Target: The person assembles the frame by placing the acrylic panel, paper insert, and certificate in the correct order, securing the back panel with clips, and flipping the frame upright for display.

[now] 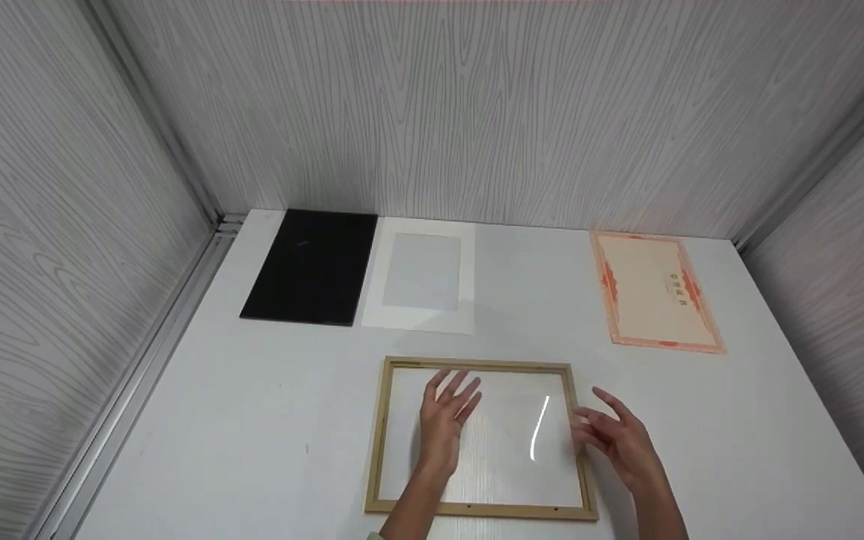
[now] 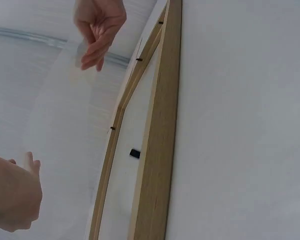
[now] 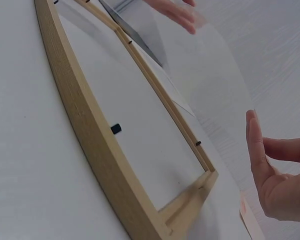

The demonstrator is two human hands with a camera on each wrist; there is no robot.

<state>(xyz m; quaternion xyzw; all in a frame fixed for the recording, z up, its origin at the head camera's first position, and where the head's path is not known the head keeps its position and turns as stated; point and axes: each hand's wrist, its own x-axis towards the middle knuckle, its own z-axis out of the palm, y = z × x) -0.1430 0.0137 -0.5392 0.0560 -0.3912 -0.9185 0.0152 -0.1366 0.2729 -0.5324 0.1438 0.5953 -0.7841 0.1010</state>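
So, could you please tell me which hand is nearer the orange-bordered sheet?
Right. In the head view, the right hand is below the orange-bordered sheet; the left hand is farther left, over the frame.

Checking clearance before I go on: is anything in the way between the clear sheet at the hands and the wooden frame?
Nothing loose is visible between the clear sheet and the frame. The small black tabs on the frame's rails might catch the sheet's edge, though.

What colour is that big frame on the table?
The frame is light brown, with fine wood-grain streaks. The right wrist view shows it best.
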